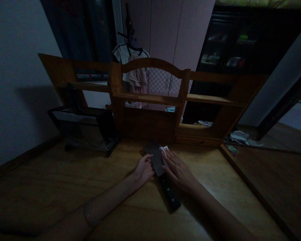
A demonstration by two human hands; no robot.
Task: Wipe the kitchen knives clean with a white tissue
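A large cleaver [156, 157] with a dark blade and a black riveted handle lies flat on the wooden desk [72, 180], blade pointing away from me. My left hand [143, 169] has its fingers curled against the blade's left edge. Flat on the blade's right side lies my right hand [177, 169], fingers stretched out, pressing a small white cloth or paper [164, 149] onto the metal. The handle [171, 197] sticks out toward me between my forearms.
A wooden shelf unit [150, 100] stands at the desk's back edge. A dark wire rack [82, 125] sits at the back left. Papers and small items [238, 137] lie at the right. The room is dim.
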